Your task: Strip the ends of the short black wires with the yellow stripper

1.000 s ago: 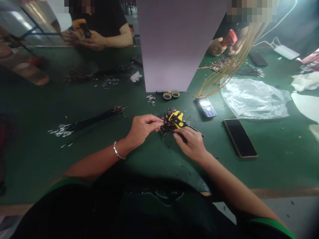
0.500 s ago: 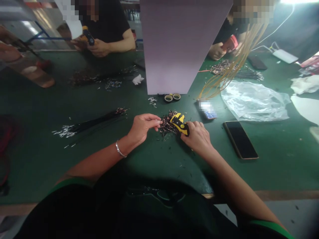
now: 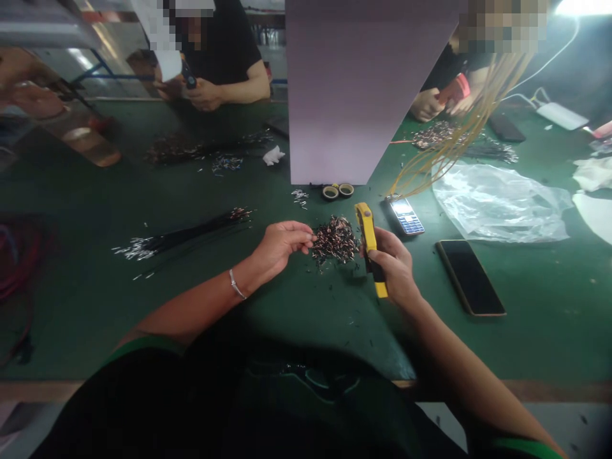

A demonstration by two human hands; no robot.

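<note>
hands (image 3: 287,244) apart, yellow tool (image 3: 368,231) part-hidden in right (image 3: 398,264)

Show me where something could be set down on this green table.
Mostly bare: right of the black phone, nearer than the plastic bag; left of the left forearm, nearer than the wire bundle. Crowded: the clippings pile from left hand to yellow tool.

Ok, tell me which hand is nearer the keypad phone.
Right. The right hand, gripping the yellow-and-black tool, is just on the wearer's side of the keypad phone; the left hand is well to its left, beyond the dark clippings.
</note>
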